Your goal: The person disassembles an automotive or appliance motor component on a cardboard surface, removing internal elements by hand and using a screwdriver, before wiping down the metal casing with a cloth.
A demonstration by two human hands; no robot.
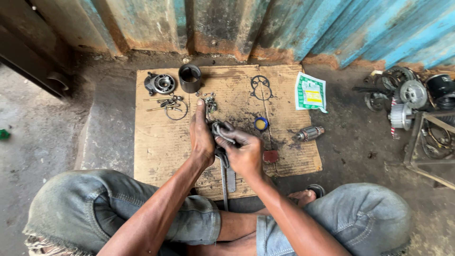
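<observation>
Apparently a small metal part is being worked between both hands over a sheet of cardboard, so the step in hand reads as fitting or freeing that piece, with a long flat tool hanging down below the grip. Up and to the left of the left hand lie a round housing, a dark cylinder, thin pins and a wire ring. The left hand stands nearly flat and upright, fingers extended, pressed against the part's left side rather than wrapped round it. The right hand is curled tight, fingers closed over the part from the right. Just right of that hand sit a blue cap and a small red square; farther right an armature lies near the cardboard's edge, a thin gasket above it. My judgement is that the next move calls for a firm, steady hold with little sideways swing, since loose screws lie close beyond the fingertips. Open room is best toward the person's knees; the cardboard's right edge and the corrugated wall limit reach.
</observation>
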